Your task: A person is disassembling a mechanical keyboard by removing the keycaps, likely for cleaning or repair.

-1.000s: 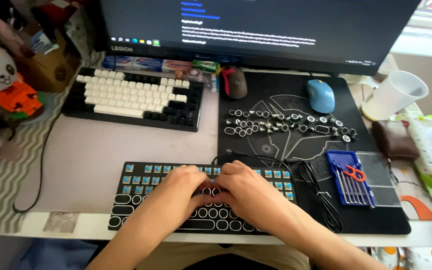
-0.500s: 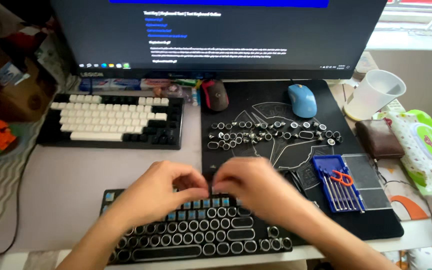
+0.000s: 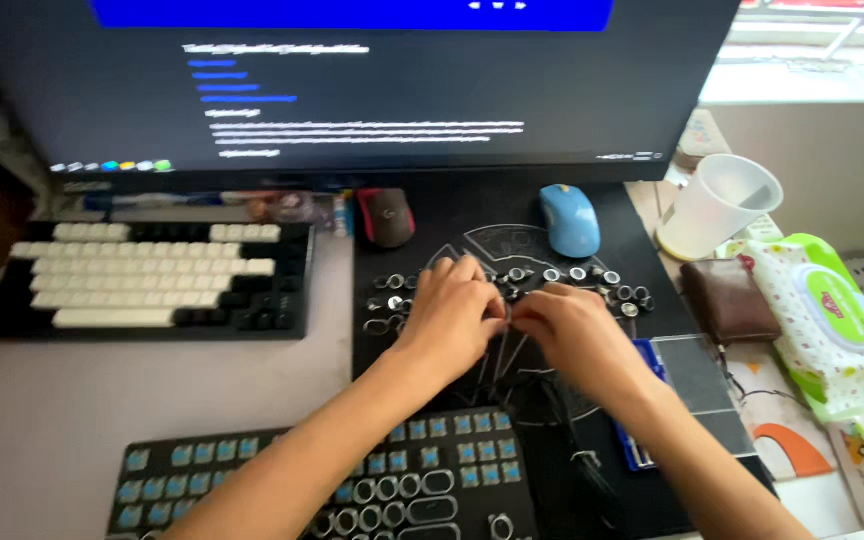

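We note a black desk mat under a large monitor, window light at right. Our left hand and right hand rest among loose round keycaps; grasp cannot be told.

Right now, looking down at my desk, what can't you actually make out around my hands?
- Head view: whatever the left hand and right hand pinch between them; the fingers cover it.
- The round keycaps under both hands are hidden.
- The blue tool case is mostly covered by the right forearm.
- The stripped keyboard is cut off by the bottom edge.
- The monitor text is too blurred to read.
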